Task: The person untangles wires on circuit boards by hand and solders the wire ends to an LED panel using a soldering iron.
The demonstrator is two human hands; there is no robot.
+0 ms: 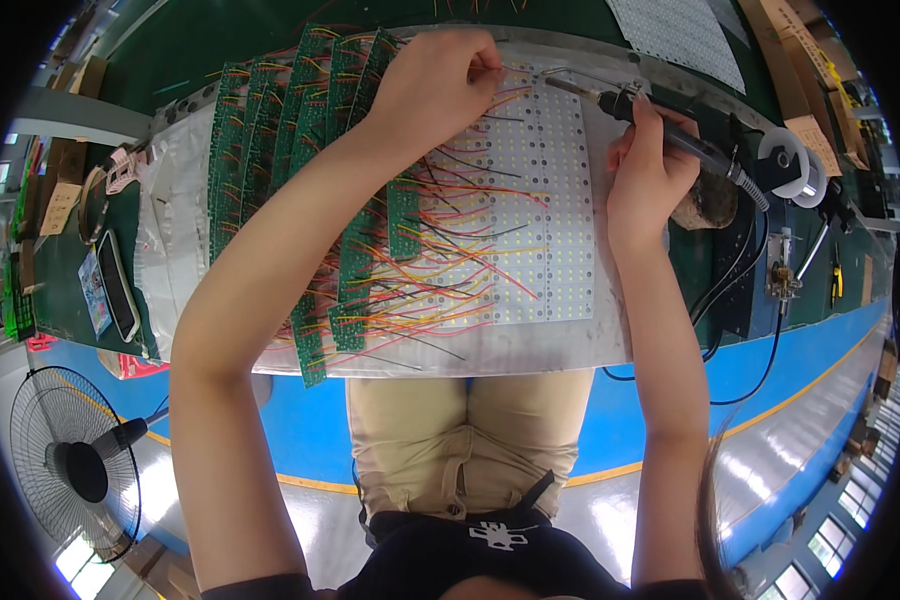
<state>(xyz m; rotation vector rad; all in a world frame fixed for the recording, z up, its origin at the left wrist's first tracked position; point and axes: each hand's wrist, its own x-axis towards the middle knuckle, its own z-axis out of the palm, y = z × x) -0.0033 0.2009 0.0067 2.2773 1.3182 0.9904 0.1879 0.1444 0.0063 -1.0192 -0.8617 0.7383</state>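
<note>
My left hand (435, 85) reaches over the far end of a white panel (567, 220) dotted with small yellowish squares. Its thumb and fingers are pinched together on a thin wire, mostly hidden by the fingertips. My right hand (655, 170) grips a black soldering iron (708, 152) by its handle, beyond the panel's right edge. The iron's metal tip (567, 86) points left over the panel's far end, close to the pinched fingers. Long green circuit boards (232, 170) lie in overlapping rows under my left forearm. Their red, yellow and black wires (480, 190) spread across the panel.
Right of the panel stand a white solder spool (792, 168), a brownish block (708, 203) and a small metal fixture (782, 268) with black cables. A phone (118, 285) lies at the left. Cardboard boxes (805, 75) line the far right; a fan (78, 470) stands lower left.
</note>
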